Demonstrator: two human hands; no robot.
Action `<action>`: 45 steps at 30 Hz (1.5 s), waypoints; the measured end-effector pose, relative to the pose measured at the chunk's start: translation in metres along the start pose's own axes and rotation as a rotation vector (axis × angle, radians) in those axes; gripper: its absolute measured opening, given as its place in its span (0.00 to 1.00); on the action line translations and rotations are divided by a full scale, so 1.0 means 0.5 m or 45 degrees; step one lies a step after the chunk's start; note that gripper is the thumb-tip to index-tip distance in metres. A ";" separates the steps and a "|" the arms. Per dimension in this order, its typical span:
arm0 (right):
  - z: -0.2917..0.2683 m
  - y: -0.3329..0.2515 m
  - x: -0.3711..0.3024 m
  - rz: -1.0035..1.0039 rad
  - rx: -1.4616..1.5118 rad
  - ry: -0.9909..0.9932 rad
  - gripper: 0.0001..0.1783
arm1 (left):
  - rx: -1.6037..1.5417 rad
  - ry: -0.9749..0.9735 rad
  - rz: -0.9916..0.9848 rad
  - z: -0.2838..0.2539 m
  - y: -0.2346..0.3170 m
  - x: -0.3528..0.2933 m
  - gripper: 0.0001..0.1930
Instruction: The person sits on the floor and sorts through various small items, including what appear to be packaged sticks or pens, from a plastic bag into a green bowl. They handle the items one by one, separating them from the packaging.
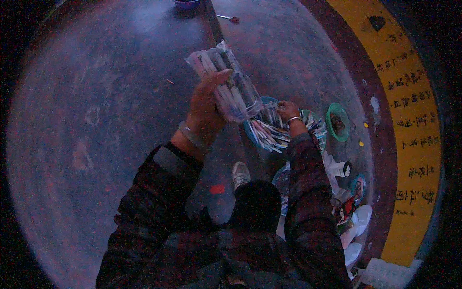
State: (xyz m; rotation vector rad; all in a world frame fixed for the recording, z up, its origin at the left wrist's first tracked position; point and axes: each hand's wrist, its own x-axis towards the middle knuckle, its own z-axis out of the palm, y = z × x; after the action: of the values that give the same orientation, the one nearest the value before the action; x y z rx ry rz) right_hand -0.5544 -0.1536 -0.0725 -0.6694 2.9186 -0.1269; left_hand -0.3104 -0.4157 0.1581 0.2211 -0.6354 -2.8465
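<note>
My left hand [208, 103] is wrapped round a clear plastic bag [226, 82], tilted in the air, with several slim pale and dark pen-like sticks inside. Below and right of it, my right hand [288, 111] reaches over a blue basin [247, 130] heaped with pen-like sticks [267, 132], white, red and blue among them. The right hand's fingers are closed; what they pinch is too dim to tell. More such sticks lie in a green basin [323, 139] beside the right wrist.
A small green bowl [338, 123] with brown contents stands at the right. Nearer me are a white cup-like container [341, 168], plastic bags [358, 221] and a blue-rimmed dish [358, 187]. A yellow band with writing [414, 144] borders the right side. A purple basin [186, 4] sits far off.
</note>
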 end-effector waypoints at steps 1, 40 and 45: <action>-0.001 0.005 0.003 -0.055 0.037 -0.022 0.20 | -0.003 -0.010 -0.020 0.006 0.001 0.001 0.09; -0.148 -0.151 -0.057 -0.479 0.738 0.109 0.08 | 0.089 0.008 -0.075 0.033 -0.003 -0.023 0.13; -0.101 -0.101 -0.009 -0.466 0.979 0.094 0.08 | 0.068 0.021 -0.108 0.040 -0.004 -0.018 0.12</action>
State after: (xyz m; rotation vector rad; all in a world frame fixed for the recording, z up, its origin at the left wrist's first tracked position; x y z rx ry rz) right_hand -0.5369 -0.1943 -0.0165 -1.0212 2.4481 -1.2408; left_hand -0.3058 -0.4035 0.1757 0.2871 -0.7153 -2.9077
